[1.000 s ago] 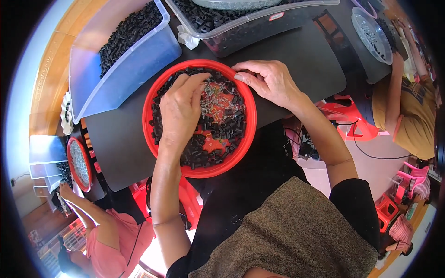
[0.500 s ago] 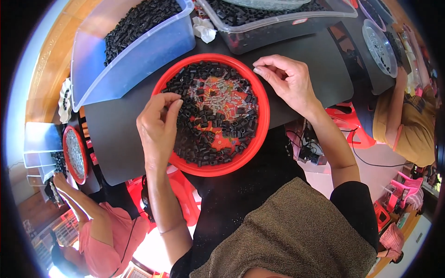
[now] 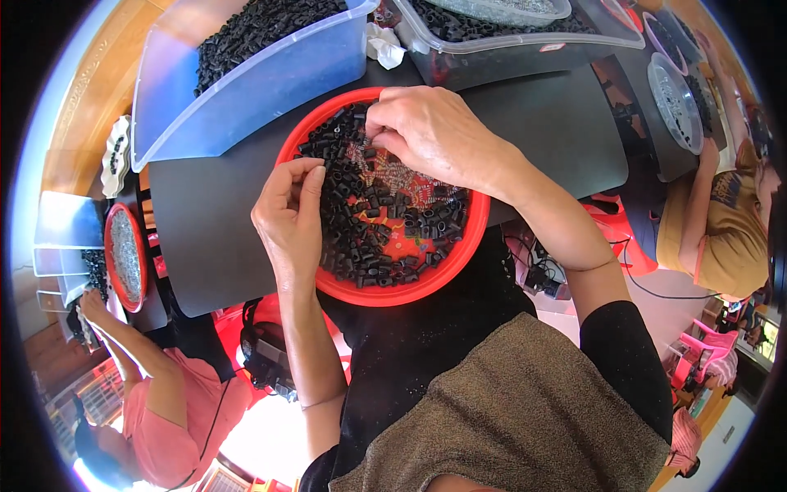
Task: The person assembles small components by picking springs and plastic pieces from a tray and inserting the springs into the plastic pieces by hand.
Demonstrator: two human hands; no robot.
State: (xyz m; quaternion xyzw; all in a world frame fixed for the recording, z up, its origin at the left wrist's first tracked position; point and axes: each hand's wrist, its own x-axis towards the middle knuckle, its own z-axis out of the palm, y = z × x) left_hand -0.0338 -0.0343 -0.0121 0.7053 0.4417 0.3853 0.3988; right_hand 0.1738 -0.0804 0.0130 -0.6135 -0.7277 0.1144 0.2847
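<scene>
A round red plastic tray point(image 3: 480, 215) sits at the table's near edge. Small black tubular plastic pieces point(image 3: 361, 256) lie around its inside, with a heap of tiny silvery springs point(image 3: 398, 177) in the middle. My left hand point(image 3: 287, 215) is at the tray's left rim, thumb and forefinger pinched; what they hold, if anything, is too small to make out. My right hand point(image 3: 438, 135) reaches over the far part of the tray, fingers closed and pointing down by the springs. Its fingertips are partly hidden, so their content cannot be seen.
Behind the tray stand a blue-tinted clear bin point(image 3: 246, 123) and a clear bin point(image 3: 492, 59), both holding black pieces. Crumpled white paper point(image 3: 385, 46) lies between them. Co-workers sit left, in a pink shirt point(image 3: 193, 410), and right, in a brown shirt point(image 3: 711, 225).
My right hand has moved left from beyond the tray's right rim to over the springs. My left hand stays pinched at the left rim.
</scene>
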